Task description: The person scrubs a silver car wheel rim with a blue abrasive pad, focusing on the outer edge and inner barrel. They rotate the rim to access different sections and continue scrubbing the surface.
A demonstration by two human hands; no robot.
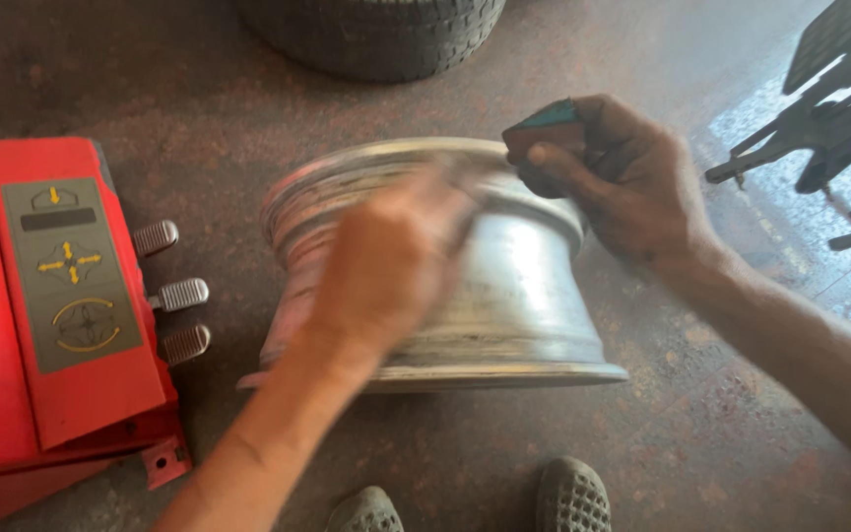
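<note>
A bare silver metal wheel rim [514, 296] stands on the floor in front of me, tilted slightly. My left hand [391, 261] is blurred with motion and lies over the rim's near top edge; whether its fingers grip the rim I cannot make out. My right hand [622, 182] is at the rim's far right top edge and pinches a small pad [544, 128] with a dark red side and a green top, pressed against the rim's lip.
A red machine [51, 305] with three metal foot pedals [177, 293] stands at the left. A black tyre [376, 34] lies at the top. Dark metal machine parts [829, 108] are at the right edge. My two shoes [568, 498] show at the bottom.
</note>
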